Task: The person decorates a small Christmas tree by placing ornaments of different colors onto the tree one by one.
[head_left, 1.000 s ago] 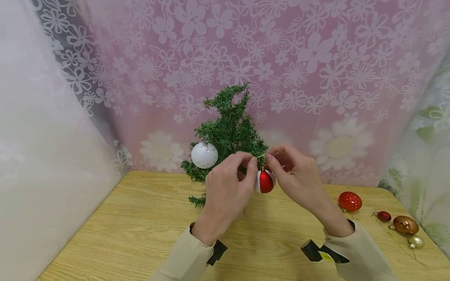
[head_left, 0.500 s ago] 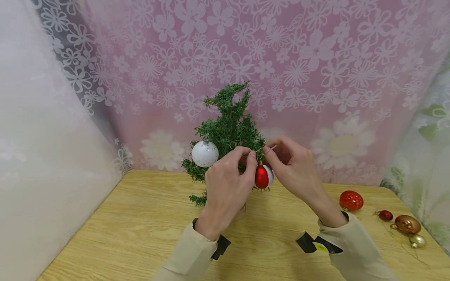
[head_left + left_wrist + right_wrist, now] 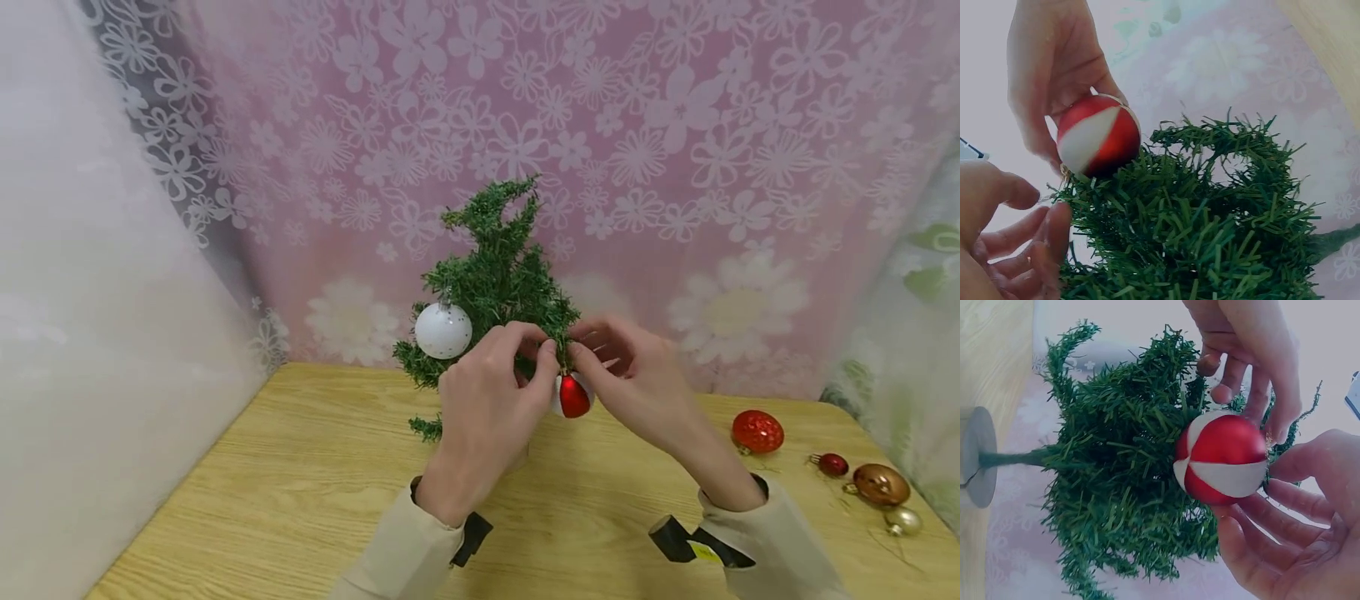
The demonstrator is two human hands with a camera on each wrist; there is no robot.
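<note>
In the head view, the red-and-white ball (image 3: 574,398) hangs beside the right-hand edge of the small green tree (image 3: 498,279), between the left hand (image 3: 487,408) and the right hand (image 3: 645,392). The fingers of both hands are bent and gathered about the top of the ball and the branch end; whether either pair of tips pinches the thread cannot be told. From the left wrist, the gold cap (image 3: 1065,170) shows at the ball's end close to the right hand, which curves behind the ball. The right wrist view instead shows the ball's underside, where the red and white segments meet in a point, and also the bare trunk and round base (image 3: 984,431), which the left hand and forearm mostly cover from the head. A speckled white ball (image 3: 444,331) hangs on the tree's left side, near the left hand. Well apart, at the right of the wood-grained table (image 3: 262,467), lie a bright red ball (image 3: 757,432), a small dark red ball (image 3: 831,465), a copper ball (image 3: 881,485) and a pale gold ball (image 3: 903,522); a pink flowered curtain (image 3: 600,125) closes the back.
</note>
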